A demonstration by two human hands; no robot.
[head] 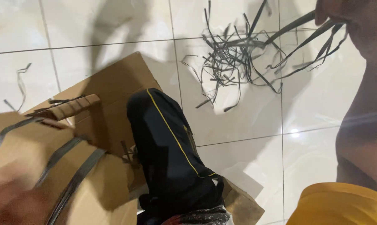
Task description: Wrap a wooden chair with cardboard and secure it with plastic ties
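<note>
Head view: the right hand (355, 21), at the upper right, pinches a few dark strips (309, 33) that trail down toward a loose heap of strips (234, 58) on the white tiled floor (313, 125). The left hand (9, 196), blurred at the lower left, presses on a cardboard piece (30, 150) crossed by dark strips; its grip cannot be told. Between the hands lie a flat cardboard sheet (113, 83) and a dark trouser leg (167, 146) with a yellow stripe.
</note>
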